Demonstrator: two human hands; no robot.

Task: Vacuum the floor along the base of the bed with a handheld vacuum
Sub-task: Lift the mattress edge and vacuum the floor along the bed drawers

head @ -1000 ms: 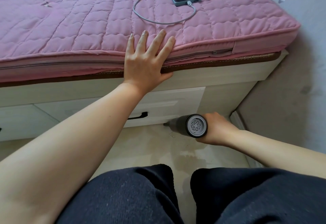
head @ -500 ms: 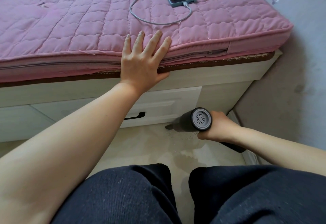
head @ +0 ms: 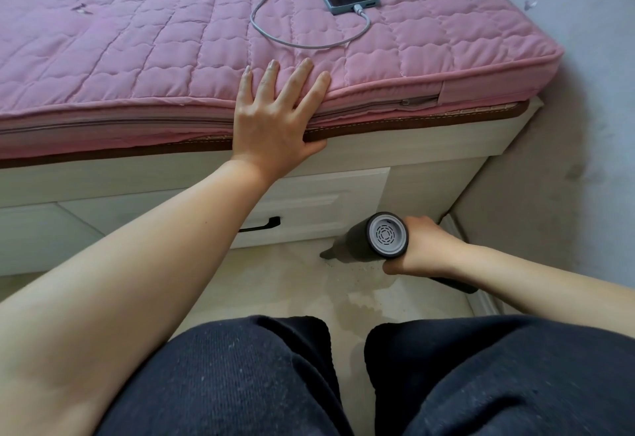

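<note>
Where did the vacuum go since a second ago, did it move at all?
Yes, a little. The vacuum in the right hand has slid to the right, away from the black drawer handle and toward the corner of the bed.

Head camera, single view
Looks forward and down over the knees (head: 343, 384), close to the bed (head: 154, 40) edge and floor (head: 292, 284).

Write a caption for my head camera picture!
Right hand vacuums floor by bed; left hand leans.
</note>
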